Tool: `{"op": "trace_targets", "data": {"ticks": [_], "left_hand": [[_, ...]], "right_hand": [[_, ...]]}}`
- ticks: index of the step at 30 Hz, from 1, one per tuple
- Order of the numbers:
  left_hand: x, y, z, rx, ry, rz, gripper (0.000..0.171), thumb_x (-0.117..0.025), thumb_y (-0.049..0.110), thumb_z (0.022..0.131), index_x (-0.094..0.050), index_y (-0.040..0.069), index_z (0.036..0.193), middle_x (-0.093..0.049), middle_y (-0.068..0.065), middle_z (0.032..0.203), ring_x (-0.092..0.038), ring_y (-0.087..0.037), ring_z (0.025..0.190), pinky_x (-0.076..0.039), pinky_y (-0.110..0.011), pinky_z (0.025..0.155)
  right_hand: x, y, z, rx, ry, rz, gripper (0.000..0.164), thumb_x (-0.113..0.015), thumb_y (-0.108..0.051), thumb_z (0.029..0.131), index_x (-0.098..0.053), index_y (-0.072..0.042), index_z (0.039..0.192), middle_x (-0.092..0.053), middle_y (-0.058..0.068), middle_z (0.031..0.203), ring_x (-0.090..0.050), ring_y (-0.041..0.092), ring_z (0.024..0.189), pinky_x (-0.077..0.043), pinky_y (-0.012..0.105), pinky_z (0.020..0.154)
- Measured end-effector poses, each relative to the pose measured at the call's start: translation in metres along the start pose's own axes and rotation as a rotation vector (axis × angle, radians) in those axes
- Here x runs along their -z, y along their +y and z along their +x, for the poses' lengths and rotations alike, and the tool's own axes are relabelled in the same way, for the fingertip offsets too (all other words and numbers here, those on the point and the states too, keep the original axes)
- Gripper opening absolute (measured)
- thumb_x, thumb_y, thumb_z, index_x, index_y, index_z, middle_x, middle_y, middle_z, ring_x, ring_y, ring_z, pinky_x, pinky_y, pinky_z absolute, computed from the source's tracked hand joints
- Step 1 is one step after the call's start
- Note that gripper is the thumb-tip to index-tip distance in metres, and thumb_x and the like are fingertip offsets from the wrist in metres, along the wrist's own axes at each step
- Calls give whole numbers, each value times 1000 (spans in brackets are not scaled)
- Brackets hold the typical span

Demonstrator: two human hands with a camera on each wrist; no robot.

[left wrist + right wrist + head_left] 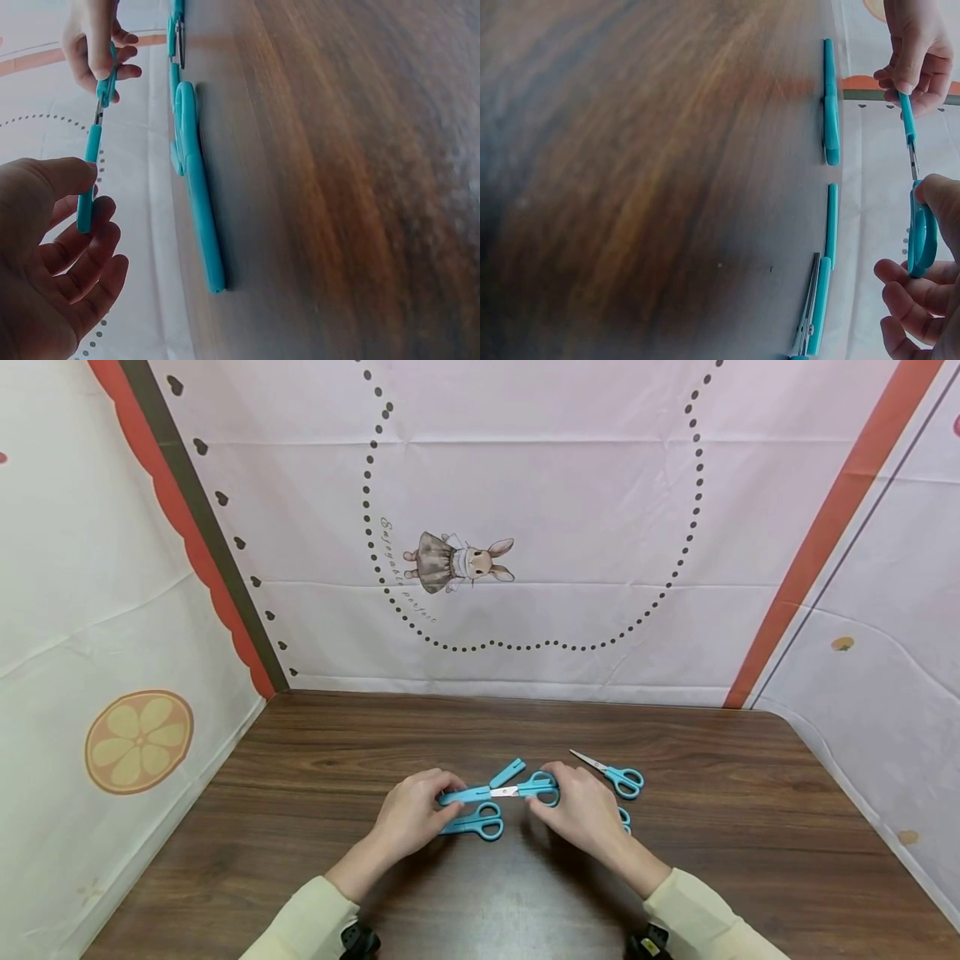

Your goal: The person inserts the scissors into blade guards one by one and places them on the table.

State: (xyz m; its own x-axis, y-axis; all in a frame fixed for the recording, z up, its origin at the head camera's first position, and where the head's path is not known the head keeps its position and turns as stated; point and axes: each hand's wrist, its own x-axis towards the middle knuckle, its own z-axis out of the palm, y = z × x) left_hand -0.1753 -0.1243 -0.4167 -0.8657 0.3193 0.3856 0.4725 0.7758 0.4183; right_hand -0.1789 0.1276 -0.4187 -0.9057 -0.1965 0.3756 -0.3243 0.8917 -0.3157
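Observation:
Above the table, my two hands hold a pair of scissors (537, 787) with turquoise handles between them. My left hand (416, 810) pinches its turquoise blade cover (88, 176) between thumb and fingers. The handle loops (922, 232) are gripped by my right hand (581, 810). A short stretch of bare metal blade shows between cover and handles; the tip is hidden inside the cover. Close by my left hand lies another pair of scissors (489, 822) with its blades covered, partly behind the fingers in the head view.
A loose turquoise cover (507, 772) lies beyond the held scissors. Uncovered scissors (624, 782) lie to the right, blades pointing away leftward. Another turquoise handle (625, 820) peeks out beside my right hand. Printed cloth (555, 527) hangs behind the wooden table (315, 752).

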Motion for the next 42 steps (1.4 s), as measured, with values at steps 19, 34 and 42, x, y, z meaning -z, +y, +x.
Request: {"op": "trace_targets", "data": {"ticks": [19,34,42], "left_hand": [[-3,6,3,-1,-27,4,12,-72,26,79,-67,25,91,-61,11,81,-47,-2,65,-40,-19,56],[-5,8,4,-14,-35,1,14,-73,28,79,-66,22,90,-63,10,80,-49,-1,64,-40,-19,56],[-4,7,4,-15,-20,2,16,-75,31,76,-68,25,89,-55,14,69,-43,0,56,-34,-18,47]], "right_hand": [[-1,-2,-1,-10,-11,-5,48,-68,-47,74,-62,-17,110,-61,-4,79,-47,8,61,-34,26,49],[-3,-3,-1,-20,-8,-14,49,-69,-48,73,-62,-17,111,-61,-3,81,-48,9,62,-36,26,50],[-3,-3,-2,-25,-12,-19,49,-69,-48,73,-62,-18,111,-60,-3,79,-48,10,63,-36,26,50]]}}
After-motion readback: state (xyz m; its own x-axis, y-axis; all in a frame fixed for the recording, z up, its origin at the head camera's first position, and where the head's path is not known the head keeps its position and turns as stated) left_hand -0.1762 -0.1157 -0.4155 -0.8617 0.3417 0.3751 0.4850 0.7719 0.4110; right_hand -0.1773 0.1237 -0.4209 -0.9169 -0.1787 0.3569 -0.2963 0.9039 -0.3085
